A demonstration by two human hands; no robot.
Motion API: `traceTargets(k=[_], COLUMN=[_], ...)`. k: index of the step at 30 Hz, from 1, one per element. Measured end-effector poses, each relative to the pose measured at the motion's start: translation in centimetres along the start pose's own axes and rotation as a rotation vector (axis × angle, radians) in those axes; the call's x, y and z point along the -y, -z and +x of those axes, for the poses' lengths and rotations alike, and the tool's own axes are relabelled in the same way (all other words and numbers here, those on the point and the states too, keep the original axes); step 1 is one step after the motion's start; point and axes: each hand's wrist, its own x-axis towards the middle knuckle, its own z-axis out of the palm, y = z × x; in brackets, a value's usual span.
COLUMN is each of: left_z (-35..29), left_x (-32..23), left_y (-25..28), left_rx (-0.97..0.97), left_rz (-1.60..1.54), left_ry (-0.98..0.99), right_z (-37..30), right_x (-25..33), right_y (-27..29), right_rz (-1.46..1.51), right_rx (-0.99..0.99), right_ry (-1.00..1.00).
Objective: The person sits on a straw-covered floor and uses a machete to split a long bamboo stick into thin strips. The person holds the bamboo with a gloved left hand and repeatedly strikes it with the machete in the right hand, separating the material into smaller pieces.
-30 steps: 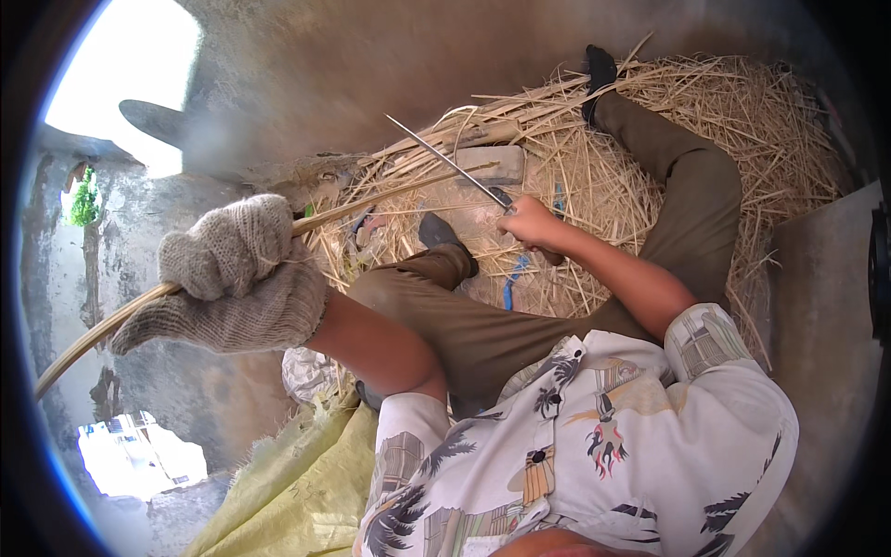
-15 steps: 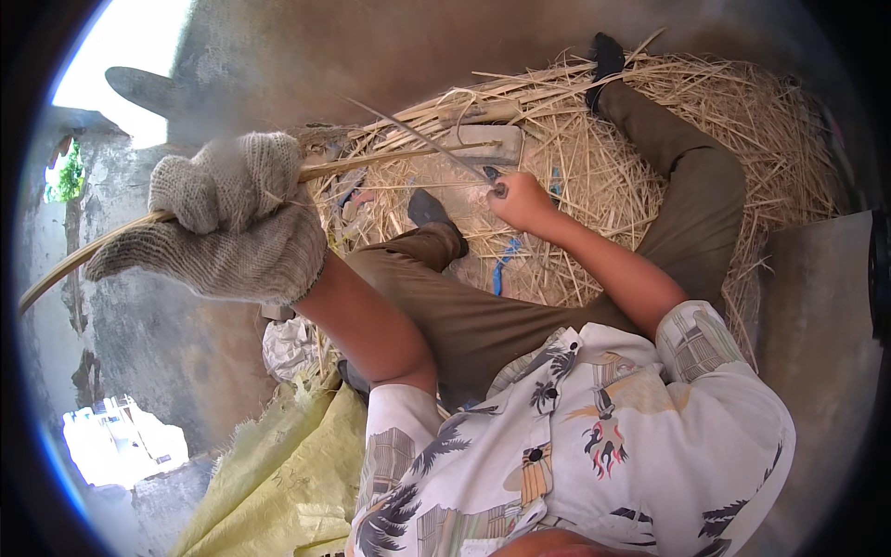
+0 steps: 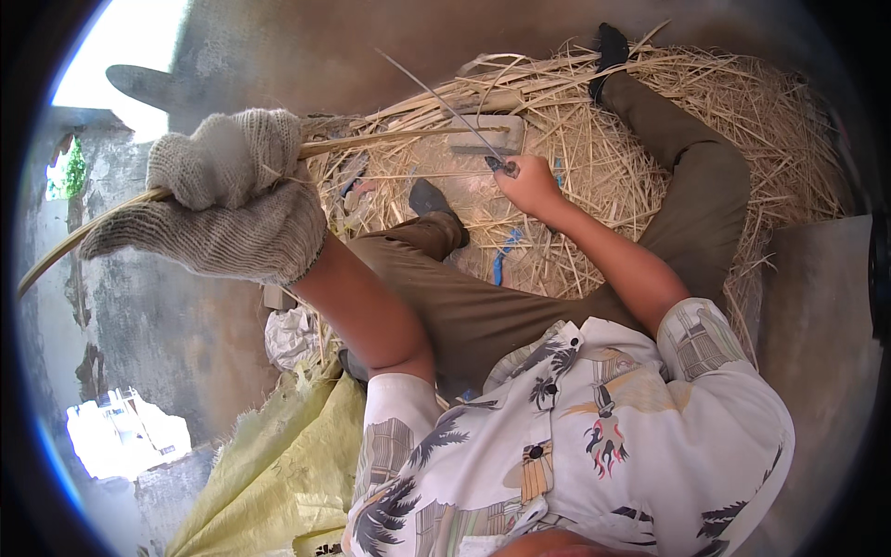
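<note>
On a straw-strewn floor between the person's spread legs, a pale block (image 3: 509,139) lies among loose strips and shavings (image 3: 668,158). The left hand (image 3: 218,200), in a knitted grey glove, is raised near the wall (image 3: 209,353), its fingers curled snugly round a long bamboo-like strip (image 3: 371,140). One end of the strip bows out past the glove toward the left rim of the view; the other runs across to the block. The knit probably guards the palm from sharp edges, and gripping partway along the strip likely steadies the length reaching inward. The bare right hand (image 3: 533,186) has its fingers folded tight about the handle of a slim knife (image 3: 502,166), the blade slanting up and away from the body, perhaps for safety. Blade and strip cross in this view, though from above it is hard to say whether they touch. The wide-set legs seem to leave room for both hands.

Beside the left elbow, a yellow woven sack (image 3: 278,455) sprawls slack with a frayed edge, and a crumpled whitish bag (image 3: 291,337) sits just beyond it; the contents of neither show.
</note>
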Motion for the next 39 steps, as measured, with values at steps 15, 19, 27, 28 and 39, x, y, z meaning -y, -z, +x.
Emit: traceTargets(k=[15,19,27,28,39], left_z=[-0.1,-0.2,-0.2,-0.1,-0.4], left_x=[-3.0,-3.2,-2.0,-2.3,-2.3], left_y=[1.9,1.9,2.3,2.8,2.6], left_rx=[-0.031,0.053,-0.071,-0.058,-0.082], left_rz=[-0.076,-0.047,-0.004,0.011,-0.014], left_ry=[-0.010,0.027,0.004,0.001,0.011], right_z=[0.1,0.8,0.2,-0.1,0.8], right_x=[-8.0,-9.4,-7.7,-7.6,-11.4], right_y=[-2.1,-2.3,-2.7,-2.9,-2.7], right_rz=[-0.194,0.067,0.023,-0.007,-0.266], right_rx=[-0.040,0.124,0.183,0.124,0.131], right_ry=[-0.263,-0.318,-0.381,-0.250,-0.398])
